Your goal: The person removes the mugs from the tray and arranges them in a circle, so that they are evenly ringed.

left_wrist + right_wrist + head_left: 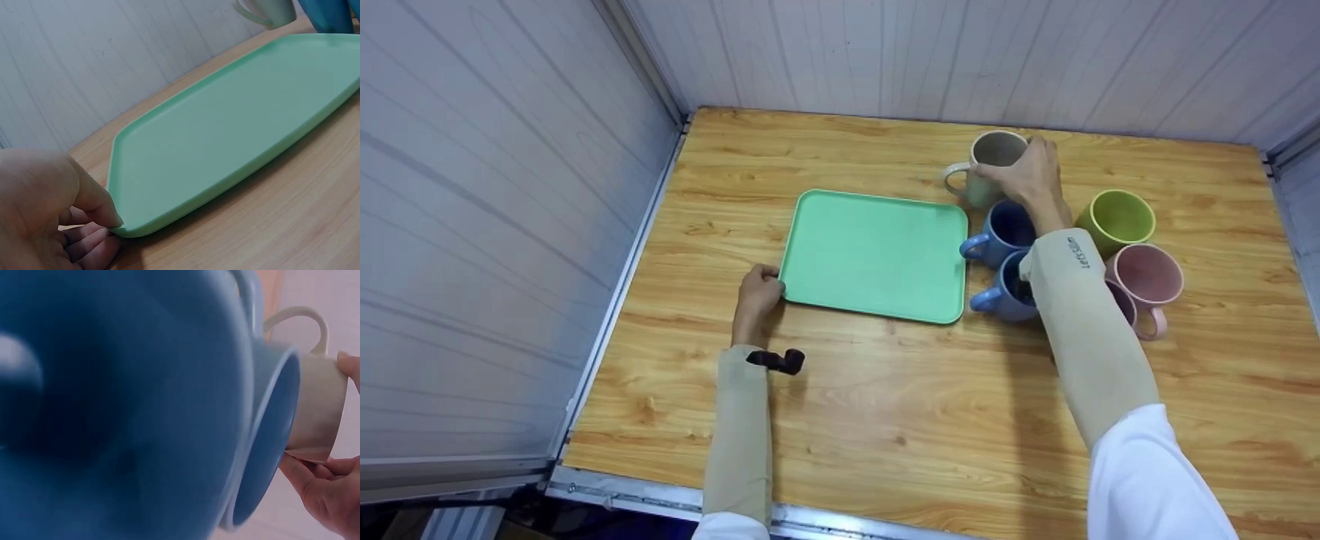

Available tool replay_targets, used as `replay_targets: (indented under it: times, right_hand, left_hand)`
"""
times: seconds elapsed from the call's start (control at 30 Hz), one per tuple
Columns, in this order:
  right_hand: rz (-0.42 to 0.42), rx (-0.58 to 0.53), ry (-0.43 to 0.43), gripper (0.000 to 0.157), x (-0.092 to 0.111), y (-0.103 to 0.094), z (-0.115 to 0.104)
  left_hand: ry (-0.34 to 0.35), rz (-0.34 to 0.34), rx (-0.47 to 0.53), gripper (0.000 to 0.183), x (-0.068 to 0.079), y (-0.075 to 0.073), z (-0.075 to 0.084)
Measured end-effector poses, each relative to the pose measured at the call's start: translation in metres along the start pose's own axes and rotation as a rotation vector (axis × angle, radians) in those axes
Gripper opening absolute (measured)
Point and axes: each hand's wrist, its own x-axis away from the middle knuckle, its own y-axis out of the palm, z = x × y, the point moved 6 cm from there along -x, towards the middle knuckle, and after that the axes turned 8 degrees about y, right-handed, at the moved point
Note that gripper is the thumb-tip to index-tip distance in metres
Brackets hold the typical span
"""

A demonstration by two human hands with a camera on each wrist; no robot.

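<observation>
My right hand [1031, 176] grips an off-white mug [984, 187] across its rim, thumb on the near side and fingers at the right. The mug's handle points left. In the left wrist view its base overlaps the wall, tilted and higher than the blue mug bases. At the near left corner of the green rectangular tray [877, 255], my left hand [760, 291] pinches the rim, thumb on top and fingers below. Two blue mugs, the farther one [996, 238] and the nearer one [1003, 296], stand by the tray's right edge under my right forearm, handles to the left.
Right of my forearm stand a yellow-green mug [1119, 217] and a pink mug [1147, 277]. A darker purplish mug [1123, 301] is partly hidden by the sleeve. White panel walls [885, 60] border the wooden table [885, 405] at the back and sides.
</observation>
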Motion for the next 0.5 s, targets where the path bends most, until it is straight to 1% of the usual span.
replay_targets:
  times: [0.13,0.23,0.5]
  right_hand:
    - [0.01,0.013,0.008,0.103,-0.001,-0.005,0.007]
    - [0.009,0.021,0.016,0.104,-0.001,-0.008,0.013]
    - [-0.021,0.017,0.081,0.11,-0.002,-0.014,0.032]
  left_hand:
    - [0.002,-0.002,-0.018,0.038,-0.002,0.0,-0.001]
    - [0.003,-0.007,-0.028,0.039,-0.003,0.001,-0.001]
    - [-0.009,-0.007,-0.023,0.038,-0.002,0.0,-0.001]
